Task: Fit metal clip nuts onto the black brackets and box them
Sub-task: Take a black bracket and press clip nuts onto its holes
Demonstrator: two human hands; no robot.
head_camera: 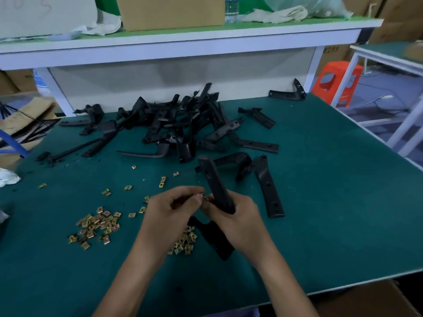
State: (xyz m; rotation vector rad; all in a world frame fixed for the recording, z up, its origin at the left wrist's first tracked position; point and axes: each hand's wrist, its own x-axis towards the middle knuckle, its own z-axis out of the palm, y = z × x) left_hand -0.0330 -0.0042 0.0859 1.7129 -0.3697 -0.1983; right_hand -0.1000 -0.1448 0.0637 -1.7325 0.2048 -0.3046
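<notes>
Right hand (238, 216) grips a long black plastic bracket (215, 181) over the green table mat (332, 202) near six o'clock; left hand (174, 209) pinches a small gold metal clip nut (205, 198) against it. Heaped black brackets (183, 124) at twelve, loose nuts (98, 223) at nine.

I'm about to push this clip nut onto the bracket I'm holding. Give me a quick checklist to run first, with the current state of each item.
1. Bracket held firmly: ok. The right hand grips the black bracket, lifted off the green mat.
2. Nut in hand: ok. The left hand pinches a clip nut close to the bracket's edge.
3. Nut's open side facing the bracket: cannot tell; fingers hide it.
4. Nut lined up with a hole: cannot tell.
5. Spare nuts nearby: ok. A pile of clip nuts lies on the mat left of the hands.
6. Box ready: cannot tell; only a cardboard box corner shows at lower right.
</notes>
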